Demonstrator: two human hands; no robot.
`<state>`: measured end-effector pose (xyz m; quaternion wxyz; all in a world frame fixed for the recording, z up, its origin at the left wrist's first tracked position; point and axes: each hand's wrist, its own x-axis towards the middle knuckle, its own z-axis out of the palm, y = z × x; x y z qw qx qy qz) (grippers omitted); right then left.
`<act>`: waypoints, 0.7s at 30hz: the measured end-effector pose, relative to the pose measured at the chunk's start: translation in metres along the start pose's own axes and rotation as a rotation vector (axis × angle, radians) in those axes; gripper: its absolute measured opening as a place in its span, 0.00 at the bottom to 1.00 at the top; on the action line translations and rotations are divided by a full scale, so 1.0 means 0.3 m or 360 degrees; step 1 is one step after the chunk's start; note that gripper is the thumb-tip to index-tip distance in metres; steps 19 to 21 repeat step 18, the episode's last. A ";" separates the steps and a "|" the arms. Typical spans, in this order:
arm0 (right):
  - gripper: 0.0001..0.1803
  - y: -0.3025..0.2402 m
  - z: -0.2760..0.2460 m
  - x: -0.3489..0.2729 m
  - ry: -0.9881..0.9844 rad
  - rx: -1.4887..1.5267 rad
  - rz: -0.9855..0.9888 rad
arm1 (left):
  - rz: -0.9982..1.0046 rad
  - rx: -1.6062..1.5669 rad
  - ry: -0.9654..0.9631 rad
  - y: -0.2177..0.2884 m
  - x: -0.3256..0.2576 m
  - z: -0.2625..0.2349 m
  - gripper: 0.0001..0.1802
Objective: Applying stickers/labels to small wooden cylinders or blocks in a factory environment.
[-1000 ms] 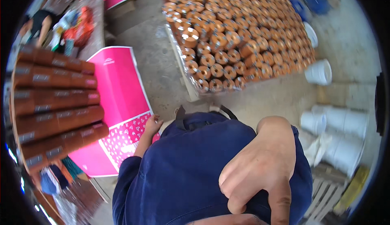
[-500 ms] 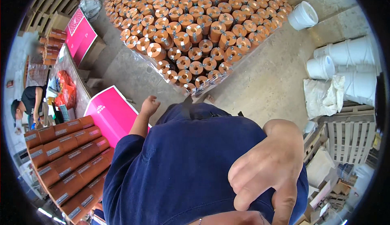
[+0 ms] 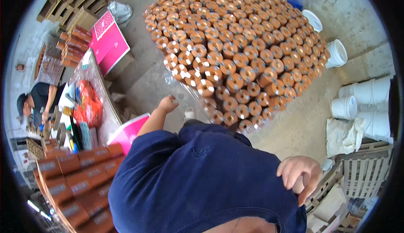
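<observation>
My left hand [image 3: 169,103] hangs out ahead of my body, over the concrete floor near the pink-topped box. Its fingers are loosely bent and nothing shows in them. My right hand [image 3: 299,175] is raised at the right shoulder of my navy shirt [image 3: 202,178]. Its fingers curl with the thumb apart, the fingertips close against the cloth; no object is visible in it. In front of me stands a large block of upright orange-brown cylinders [image 3: 248,43] with holes in their middles, partly wrapped in clear film. Some carry white or silvery pieces on top.
Reddish-brown cylinders [image 3: 80,170] with silvery labels lie stacked at left. Beyond them a table [image 3: 99,75] bears a red plastic bag [image 3: 88,106], and a person [image 3: 42,102] works there. Pink panels [image 3: 111,43] stand behind. White buckets [image 3: 343,106] and wooden pallets [image 3: 366,172] line the right side.
My view has turned, so the cylinder block sits further right. My right hand has moved from near the collar out to the right shoulder. My left hand has swung forward.
</observation>
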<state>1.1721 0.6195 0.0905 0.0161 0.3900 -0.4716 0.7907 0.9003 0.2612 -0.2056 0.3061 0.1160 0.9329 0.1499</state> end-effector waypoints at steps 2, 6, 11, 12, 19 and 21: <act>0.33 0.157 -0.022 -0.008 0.0419 -0.0096 -0.0006 | 0.0075 0.0034 0.0022 -0.135 0.108 -0.027 0.24; 0.25 0.425 -0.010 0.083 0.1988 -0.0402 0.0342 | -0.0058 0.0088 -0.0317 -0.367 0.207 -0.133 0.24; 0.17 0.532 -0.057 -0.037 0.2721 -0.0224 0.0509 | 0.0541 0.0975 -0.0565 -0.739 0.457 -0.087 0.23; 0.15 0.553 -0.047 -0.082 0.2820 -0.0189 0.0526 | 0.0601 0.1087 -0.0604 -0.707 0.438 -0.150 0.23; 0.17 0.744 -0.051 -0.171 0.2669 -0.0092 0.0722 | -0.0174 -0.0182 -0.0161 -0.708 0.408 -0.192 0.31; 0.17 0.744 -0.051 -0.171 0.2669 -0.0092 0.0722 | -0.0174 -0.0182 -0.0161 -0.708 0.408 -0.192 0.31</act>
